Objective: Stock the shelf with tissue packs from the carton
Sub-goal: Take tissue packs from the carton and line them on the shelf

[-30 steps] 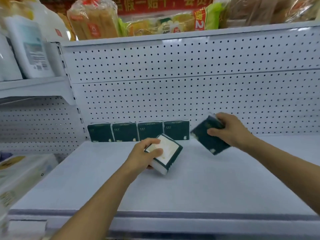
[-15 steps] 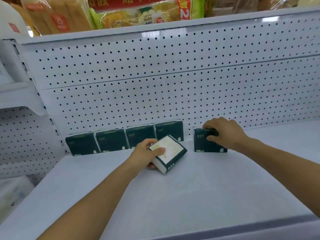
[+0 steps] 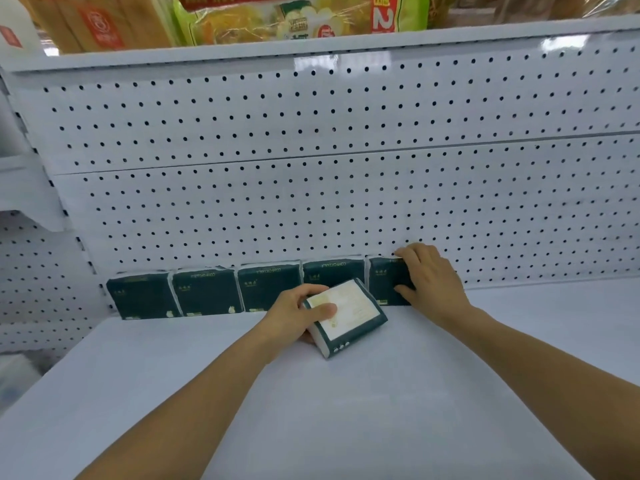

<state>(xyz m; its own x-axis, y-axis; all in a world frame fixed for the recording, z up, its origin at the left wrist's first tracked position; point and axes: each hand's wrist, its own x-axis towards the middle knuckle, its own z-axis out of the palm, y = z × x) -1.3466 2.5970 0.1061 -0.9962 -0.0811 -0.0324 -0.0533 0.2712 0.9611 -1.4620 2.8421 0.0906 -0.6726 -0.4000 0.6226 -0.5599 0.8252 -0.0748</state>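
Note:
Several dark green tissue packs [image 3: 204,292] stand on edge in a row against the pegboard back of the white shelf [image 3: 346,410]. My right hand [image 3: 429,282] grips the rightmost pack [image 3: 382,282], which stands upright at the row's right end, close beside its neighbour. My left hand [image 3: 294,313] holds another tissue pack [image 3: 349,317] tilted, cream face up, just in front of the row; whether it touches the shelf I cannot tell. The carton is out of view.
The white pegboard back panel [image 3: 311,202] rises behind the row. An upper shelf [image 3: 311,43] carries bagged bread and snack packs. To the left is a neighbouring shelf bay [image 3: 27,202]. The shelf surface stretches wide to the right of the row and toward me.
My right hand brought its pack down from a tilt, stood it upright, then slid it left against the row. The left hand's pack stayed tilted in front of the row.

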